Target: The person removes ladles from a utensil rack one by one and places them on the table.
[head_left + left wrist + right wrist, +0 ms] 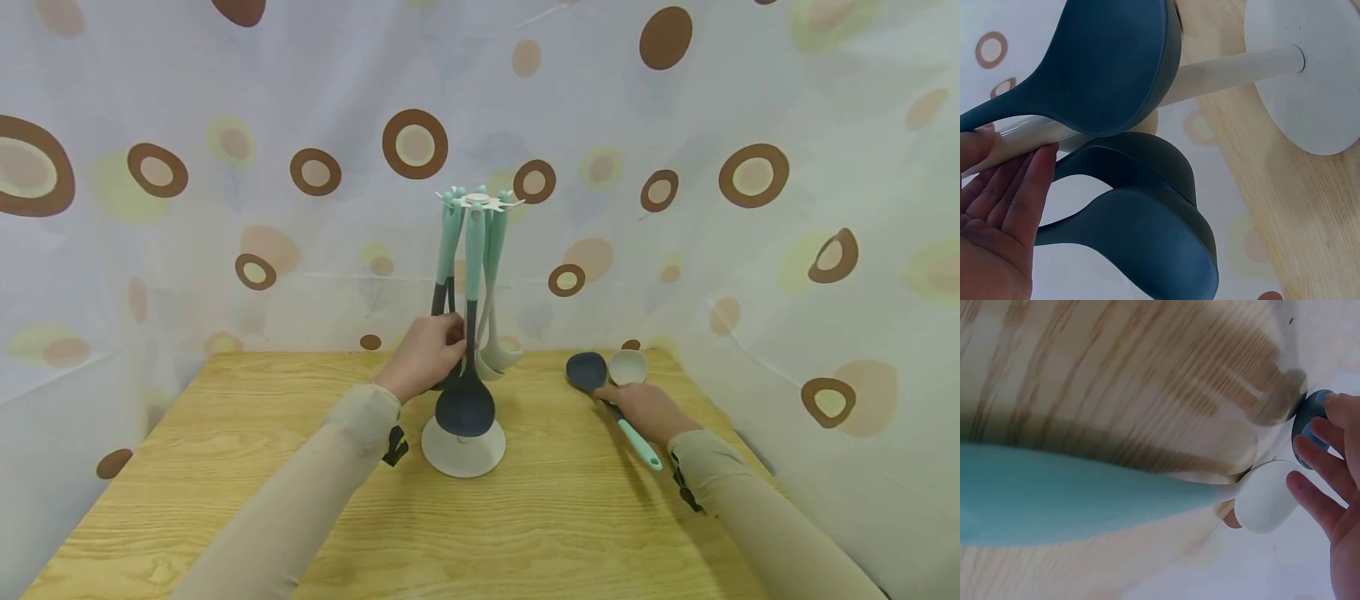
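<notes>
In the head view a white utensil stand [462, 446] holds hanging mint-handled utensils. My left hand [423, 354] reaches in among them; in the left wrist view its thumb and fingers hold the stand's white pole [1235, 76]. A dark ladle [466, 404] hangs in front, with two more dark ladle heads [1154, 244] below the fingers. To the right, my right hand [647, 410] grips a dark spoon [587, 370] at its neck, its mint handle pointing toward me. A white spoon [1267, 497] lies beside it, its mint handle crossing the right wrist view.
Light utensils [498, 357] hang on the stand's right side. The wooden table [525, 533] ends at a spotted curtain [337, 92] at the back, and the curtain also runs along both sides.
</notes>
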### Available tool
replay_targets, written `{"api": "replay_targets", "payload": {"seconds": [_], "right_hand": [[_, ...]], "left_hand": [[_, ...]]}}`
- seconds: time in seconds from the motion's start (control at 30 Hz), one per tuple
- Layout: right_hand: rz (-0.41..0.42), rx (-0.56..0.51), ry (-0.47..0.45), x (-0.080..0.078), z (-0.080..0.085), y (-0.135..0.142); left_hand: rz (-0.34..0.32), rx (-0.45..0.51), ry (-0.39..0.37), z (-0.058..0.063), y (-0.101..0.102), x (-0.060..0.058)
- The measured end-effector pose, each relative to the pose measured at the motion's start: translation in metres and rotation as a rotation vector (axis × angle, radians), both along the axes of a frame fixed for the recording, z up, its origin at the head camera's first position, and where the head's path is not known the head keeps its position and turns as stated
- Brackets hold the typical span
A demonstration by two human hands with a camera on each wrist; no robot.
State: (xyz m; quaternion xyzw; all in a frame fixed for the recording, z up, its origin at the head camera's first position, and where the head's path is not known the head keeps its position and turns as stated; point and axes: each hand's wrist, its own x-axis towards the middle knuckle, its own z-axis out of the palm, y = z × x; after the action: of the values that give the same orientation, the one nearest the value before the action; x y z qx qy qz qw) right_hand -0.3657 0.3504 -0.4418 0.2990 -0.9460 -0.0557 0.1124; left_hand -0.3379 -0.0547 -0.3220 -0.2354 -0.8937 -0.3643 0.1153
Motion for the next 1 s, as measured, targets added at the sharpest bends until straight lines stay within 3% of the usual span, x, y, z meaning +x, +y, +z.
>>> {"api": "replay_targets", "payload": {"seconds": [0.33, 0.67, 0.8, 1.0], "right_hand": [[0.038, 0.044, -0.004, 0.001, 0.001, -0.002], [-0.016, -0.023, -0.114, 0.000, 0.000, -0.007], [-0.019, -0.040, -0.076, 0.005, 0.004, -0.013], [0.023, -0.116, 0.085, 0.013, 0.026, -0.042]], "left_hand": [[0.005, 0.001, -0.017, 0.002, -0.003, 0.003], [0.000, 0.017, -0.033, 0.002, -0.002, 0.002], [-0.005, 0.025, -0.036, 0.001, -0.001, 0.002], [-0.004, 0.028, -0.034, -0.001, 0.000, 0.000]]}}
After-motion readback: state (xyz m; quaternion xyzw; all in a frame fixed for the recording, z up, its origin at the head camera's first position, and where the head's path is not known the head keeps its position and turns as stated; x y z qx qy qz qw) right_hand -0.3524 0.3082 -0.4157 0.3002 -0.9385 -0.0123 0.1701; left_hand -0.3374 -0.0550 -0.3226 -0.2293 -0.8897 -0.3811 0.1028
